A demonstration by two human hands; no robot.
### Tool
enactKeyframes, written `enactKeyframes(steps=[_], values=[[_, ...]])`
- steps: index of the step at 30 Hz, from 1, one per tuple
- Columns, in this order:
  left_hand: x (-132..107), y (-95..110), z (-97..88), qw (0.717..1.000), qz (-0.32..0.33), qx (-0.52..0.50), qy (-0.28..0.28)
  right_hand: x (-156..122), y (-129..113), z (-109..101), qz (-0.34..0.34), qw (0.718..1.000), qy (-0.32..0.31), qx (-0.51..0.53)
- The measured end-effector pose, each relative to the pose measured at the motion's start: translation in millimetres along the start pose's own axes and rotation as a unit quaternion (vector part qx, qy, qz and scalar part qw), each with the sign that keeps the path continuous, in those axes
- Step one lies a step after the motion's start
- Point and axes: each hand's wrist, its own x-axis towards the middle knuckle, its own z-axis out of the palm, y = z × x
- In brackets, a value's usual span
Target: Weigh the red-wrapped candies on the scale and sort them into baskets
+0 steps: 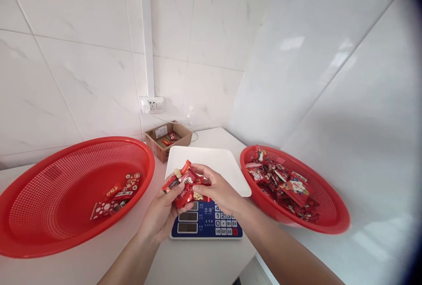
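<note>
Both of my hands are together over the front of a white digital scale (211, 162) with a blue keypad panel. A bunch of small red snack packets (188, 182) is held between them. My left hand (162, 214) cups the bunch from below and the left, its thumb on top. My right hand (217, 188) grips the packets from the right, with thumb and fingers curled on them. The packets and hands hide part of the scale's display and the front edge of its pan.
At the left stands a large red plastic basket (42, 179) with a few packets (120, 193) inside. Another red basket (336, 201) on the right holds a heap of red packets (293, 188). Behind the scale sits a small cardboard box (156, 146), near a wall socket (153, 105).
</note>
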Motion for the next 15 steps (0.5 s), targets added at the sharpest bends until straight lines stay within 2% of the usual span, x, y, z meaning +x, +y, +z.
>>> enactKeyframes(steps=[7, 15], values=[[4.7, -0.2, -4.4, 0.997, 0.011, -0.050, 0.057, 3.5, 9.4, -2.3, 0.003, 1.000, 0.016, -0.010], [3.5, 21.7, -16.8, 0.989, 0.052, -0.086, 0.106, 15.4, 9.6, -20.2, 0.024, 0.997, 0.078, -0.001]])
